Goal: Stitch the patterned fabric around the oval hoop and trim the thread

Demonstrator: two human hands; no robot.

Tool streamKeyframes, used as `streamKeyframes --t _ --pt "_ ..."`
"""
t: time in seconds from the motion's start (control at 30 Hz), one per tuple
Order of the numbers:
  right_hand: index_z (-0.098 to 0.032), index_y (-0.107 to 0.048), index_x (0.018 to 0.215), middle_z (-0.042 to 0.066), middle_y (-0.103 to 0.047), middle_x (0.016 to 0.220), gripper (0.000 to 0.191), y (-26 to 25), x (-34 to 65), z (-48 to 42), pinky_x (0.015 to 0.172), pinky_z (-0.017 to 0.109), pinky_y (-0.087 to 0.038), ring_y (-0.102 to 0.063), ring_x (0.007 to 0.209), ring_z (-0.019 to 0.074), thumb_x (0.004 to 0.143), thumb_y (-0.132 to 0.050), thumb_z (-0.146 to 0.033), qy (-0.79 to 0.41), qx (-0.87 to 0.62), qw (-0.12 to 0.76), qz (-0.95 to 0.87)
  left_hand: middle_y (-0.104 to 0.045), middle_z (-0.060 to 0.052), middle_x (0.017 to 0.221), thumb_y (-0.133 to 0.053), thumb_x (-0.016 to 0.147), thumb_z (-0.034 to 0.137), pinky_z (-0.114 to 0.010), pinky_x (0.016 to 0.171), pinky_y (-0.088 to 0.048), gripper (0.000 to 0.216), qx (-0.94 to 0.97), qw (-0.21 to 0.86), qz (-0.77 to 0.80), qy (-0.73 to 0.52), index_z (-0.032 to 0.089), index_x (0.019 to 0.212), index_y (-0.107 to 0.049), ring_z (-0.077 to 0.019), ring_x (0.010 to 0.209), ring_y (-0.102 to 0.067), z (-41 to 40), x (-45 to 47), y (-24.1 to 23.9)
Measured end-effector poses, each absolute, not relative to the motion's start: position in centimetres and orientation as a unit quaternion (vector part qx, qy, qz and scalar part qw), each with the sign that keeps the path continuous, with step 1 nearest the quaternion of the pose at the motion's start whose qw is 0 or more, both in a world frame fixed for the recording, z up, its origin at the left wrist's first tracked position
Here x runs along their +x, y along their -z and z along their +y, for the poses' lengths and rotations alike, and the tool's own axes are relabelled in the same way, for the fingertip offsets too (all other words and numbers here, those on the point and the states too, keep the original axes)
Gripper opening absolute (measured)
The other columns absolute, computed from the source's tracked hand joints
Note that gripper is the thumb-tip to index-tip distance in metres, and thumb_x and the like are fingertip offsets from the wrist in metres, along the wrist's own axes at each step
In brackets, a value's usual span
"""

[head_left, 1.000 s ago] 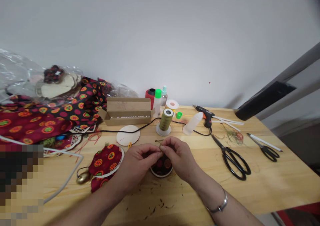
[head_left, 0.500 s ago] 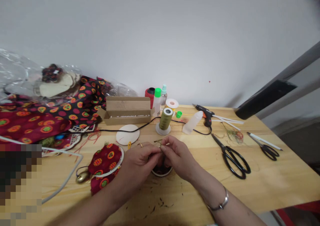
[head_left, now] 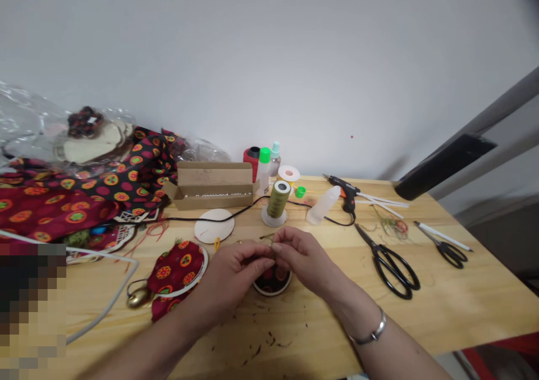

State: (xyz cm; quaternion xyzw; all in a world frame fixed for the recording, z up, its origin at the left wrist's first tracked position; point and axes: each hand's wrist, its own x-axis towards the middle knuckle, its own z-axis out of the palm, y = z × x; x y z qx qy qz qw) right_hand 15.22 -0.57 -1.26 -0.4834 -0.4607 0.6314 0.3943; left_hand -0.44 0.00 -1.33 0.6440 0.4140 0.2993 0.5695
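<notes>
My left hand (head_left: 236, 270) and my right hand (head_left: 301, 259) meet above a round, dark patterned fabric piece (head_left: 273, 279) with a pale rim, lying on the table. Both hands are closed in a pinch, fingertips touching or nearly so. A short olive-green strand (head_left: 266, 237) sticks out at the right fingertips. What lies between the left fingertips is hidden. Just behind the hands stands a spool of olive-green thread (head_left: 278, 201). Left of my left hand lies a maroon patterned fabric disc (head_left: 179, 268) with a white rim, beside a brass bell (head_left: 138, 298).
Large black scissors (head_left: 391, 265) and smaller scissors (head_left: 448, 253) lie at right. A glue gun (head_left: 343, 189), a translucent bottle (head_left: 323, 206) and an open cardboard box (head_left: 214, 195) are at the back. Patterned fabric (head_left: 54, 195) is heaped at left. Dark scraps (head_left: 259, 346) litter the front.
The left fingers have shifted, with the thumb now stretched toward the right fingertips. More of the dark fabric piece shows beneath. The right hand is nearly where it was.
</notes>
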Motion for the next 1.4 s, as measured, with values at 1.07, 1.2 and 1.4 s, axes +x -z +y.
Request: streamKeyframes --t 1.07,1.2,1.4 --pt "-0.016 -0.050 0.070 -0.006 -0.048 0.054 0.022 1.3 15.4 -0.5 0.047 0.020 -0.030 -0.043 0.047 0.0056 0.068 -0.064 -0.033 -0.669 -0.470 0.372 -0.440 -0.050 0.005 0.053 -0.062 0.075 0.029 -0.017 0.044 -0.025 0.018 0.491 0.698 0.429 -0.296 0.015 0.064 -0.061 -0.0059 0.047 -0.035 0.1 -0.2 0.7" --pt "-0.016 -0.049 0.070 -0.006 -0.048 0.054 0.024 1.1 15.3 -0.5 0.047 0.019 -0.032 -0.043 0.047 0.0052 0.067 -0.065 -0.035 -0.673 -0.466 0.379 -0.432 -0.050 0.004 0.051 -0.066 0.071 0.031 -0.018 0.043 -0.020 0.021 0.447 0.724 0.424 -0.311 0.014 0.059 -0.062 -0.0052 0.045 -0.033 0.2 -0.2 1.3" --pt "-0.017 -0.048 0.071 -0.007 -0.048 0.052 0.025 1.0 15.3 -0.5 0.046 0.019 -0.030 -0.045 0.046 0.0058 0.069 -0.064 -0.036 -0.672 -0.466 0.387 -0.427 -0.056 0.002 0.054 -0.070 0.069 0.031 -0.018 0.044 -0.020 0.018 0.404 0.754 0.411 -0.314 0.015 0.062 -0.067 -0.0044 0.046 -0.037 0.3 -0.2 2.0"
